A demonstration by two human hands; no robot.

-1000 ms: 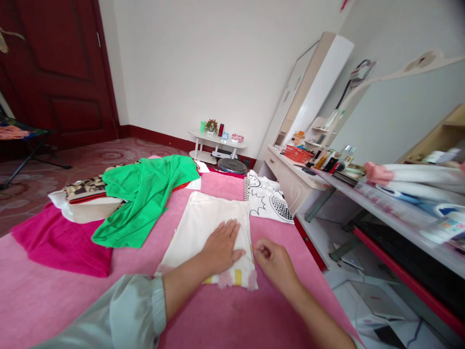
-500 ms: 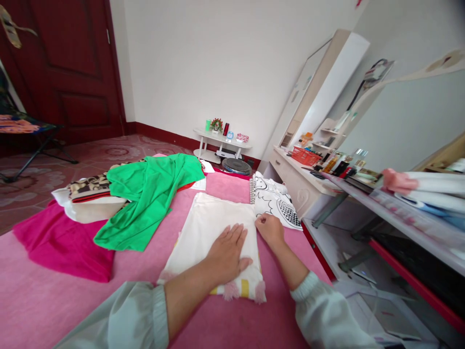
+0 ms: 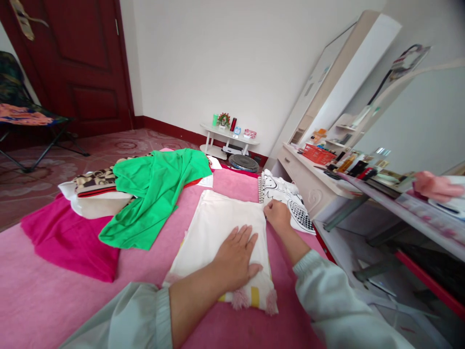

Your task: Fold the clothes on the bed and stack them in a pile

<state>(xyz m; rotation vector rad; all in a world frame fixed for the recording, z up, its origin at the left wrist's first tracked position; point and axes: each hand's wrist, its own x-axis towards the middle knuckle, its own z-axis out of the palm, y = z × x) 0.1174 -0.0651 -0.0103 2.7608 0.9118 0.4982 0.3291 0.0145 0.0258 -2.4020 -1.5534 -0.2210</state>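
A white folded garment (image 3: 218, 228) with yellow patches and pink tassels along its near edge lies on a pink bed cover (image 3: 145, 300). My left hand (image 3: 238, 257) rests flat on it, palm down, fingers spread. At the garment's far right edge my right hand (image 3: 279, 215) is closed in a pinch, seemingly on the cloth's border; the fingertips are partly hidden. Just beyond that hand lies a white cloth with black drawings (image 3: 286, 194), close beside the garment.
Left of the garment is a heap: a green garment (image 3: 156, 189), a brown patterned one (image 3: 96, 182) and a magenta one (image 3: 80, 242). A dressing table with a red basket (image 3: 318, 154) stands along the right. Behind are a small white table (image 3: 227, 133) and a folding chair (image 3: 32, 116).
My right hand has slid slightly away from me along the garment's right edge, towards its far corner. My left hand stays flat on the cloth. The view has shifted a little.
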